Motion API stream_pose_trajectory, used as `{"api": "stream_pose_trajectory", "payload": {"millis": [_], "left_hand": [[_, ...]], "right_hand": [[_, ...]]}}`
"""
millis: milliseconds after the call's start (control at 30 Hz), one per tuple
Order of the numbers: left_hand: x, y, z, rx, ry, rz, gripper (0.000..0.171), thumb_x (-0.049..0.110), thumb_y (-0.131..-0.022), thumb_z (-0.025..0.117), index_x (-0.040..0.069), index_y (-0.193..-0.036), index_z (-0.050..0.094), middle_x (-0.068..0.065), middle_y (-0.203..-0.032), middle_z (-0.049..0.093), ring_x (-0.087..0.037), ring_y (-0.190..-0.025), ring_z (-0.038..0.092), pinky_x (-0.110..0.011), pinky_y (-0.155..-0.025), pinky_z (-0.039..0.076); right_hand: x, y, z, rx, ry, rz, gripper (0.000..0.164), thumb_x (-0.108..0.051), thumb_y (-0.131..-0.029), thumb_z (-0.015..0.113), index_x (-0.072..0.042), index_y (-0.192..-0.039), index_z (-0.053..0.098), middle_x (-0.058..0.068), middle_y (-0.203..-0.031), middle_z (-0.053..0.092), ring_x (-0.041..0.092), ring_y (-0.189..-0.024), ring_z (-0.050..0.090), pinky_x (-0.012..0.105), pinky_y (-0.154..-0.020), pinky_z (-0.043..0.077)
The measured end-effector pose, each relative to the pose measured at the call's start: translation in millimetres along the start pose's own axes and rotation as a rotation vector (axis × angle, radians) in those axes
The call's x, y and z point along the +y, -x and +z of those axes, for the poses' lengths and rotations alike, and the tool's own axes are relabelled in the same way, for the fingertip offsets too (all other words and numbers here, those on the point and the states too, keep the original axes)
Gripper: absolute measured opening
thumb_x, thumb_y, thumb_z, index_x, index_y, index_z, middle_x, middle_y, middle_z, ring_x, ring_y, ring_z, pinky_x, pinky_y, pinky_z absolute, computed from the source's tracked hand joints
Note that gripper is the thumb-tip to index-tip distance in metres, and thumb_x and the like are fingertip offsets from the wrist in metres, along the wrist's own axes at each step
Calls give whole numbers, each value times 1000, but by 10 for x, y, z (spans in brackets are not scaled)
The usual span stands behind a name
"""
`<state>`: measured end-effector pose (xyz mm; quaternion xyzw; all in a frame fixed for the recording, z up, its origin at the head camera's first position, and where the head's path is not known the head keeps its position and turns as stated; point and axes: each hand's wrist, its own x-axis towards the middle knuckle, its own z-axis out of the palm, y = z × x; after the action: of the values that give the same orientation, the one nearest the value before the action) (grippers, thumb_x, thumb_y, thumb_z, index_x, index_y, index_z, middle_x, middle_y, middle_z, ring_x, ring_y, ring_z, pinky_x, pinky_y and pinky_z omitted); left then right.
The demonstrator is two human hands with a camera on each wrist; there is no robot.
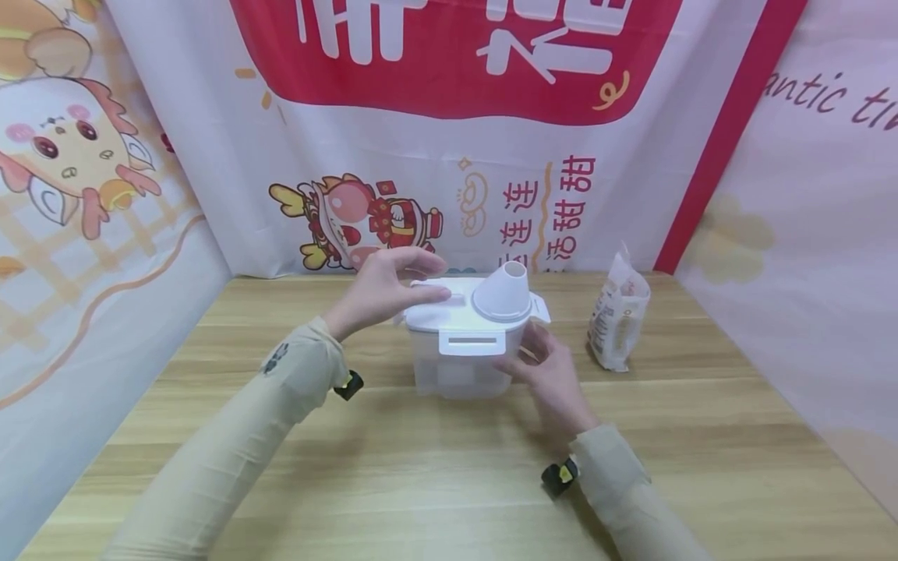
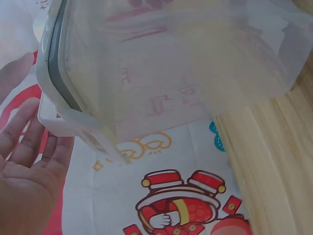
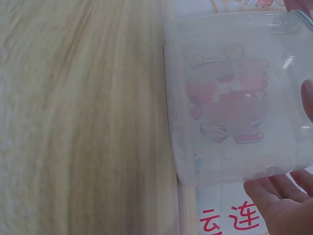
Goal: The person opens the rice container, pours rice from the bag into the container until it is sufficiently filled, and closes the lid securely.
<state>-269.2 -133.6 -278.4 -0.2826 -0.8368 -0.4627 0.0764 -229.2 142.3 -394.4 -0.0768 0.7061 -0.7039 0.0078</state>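
A clear plastic storage container [image 1: 459, 374] with a white lid [image 1: 449, 313] stands upright on the table. The lid has side latches and a white cone-shaped cap [image 1: 505, 292] with a round opening at its top. My left hand [image 1: 382, 290] reaches over the lid's left part, thumb above it and fingers toward the far edge. In the left wrist view, the fingers [image 2: 29, 142] of that hand lie fairly straight against the lid's edge. With my right hand [image 1: 550, 374] I grip the container's right side, thumb at the front and fingers round the side.
A white printed pouch [image 1: 619, 315] stands upright to the right of the container. Printed cloth [image 1: 449, 140] hangs behind the wooden table [image 1: 421, 475] and along both sides.
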Motion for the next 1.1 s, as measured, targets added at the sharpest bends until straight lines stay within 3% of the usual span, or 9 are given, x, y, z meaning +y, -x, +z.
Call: {"api": "stream_pose_trajectory", "payload": {"millis": [833,1100], "left_hand": [[-80,-18,79,18,45,-9,48,37,-78,85,13,-118,70,2,-110,69,-20,-103,61,-40,-92,51],[-80,-39,95,-11,32,10,39,32,-80,84,21,-115,70,5,-107,69,-17,-101,62,-35,-90,52]], "right_hand": [[14,-8,25,13,-40,6,92,-21,-67,91,-13,-146,44,2,-142,49,20,-128,48,32,-103,44],[28,-14,20,15,-41,5,92,-21,-67,91,-13,-146,44,2,-142,50,20,-127,48,32,-103,44]]}}
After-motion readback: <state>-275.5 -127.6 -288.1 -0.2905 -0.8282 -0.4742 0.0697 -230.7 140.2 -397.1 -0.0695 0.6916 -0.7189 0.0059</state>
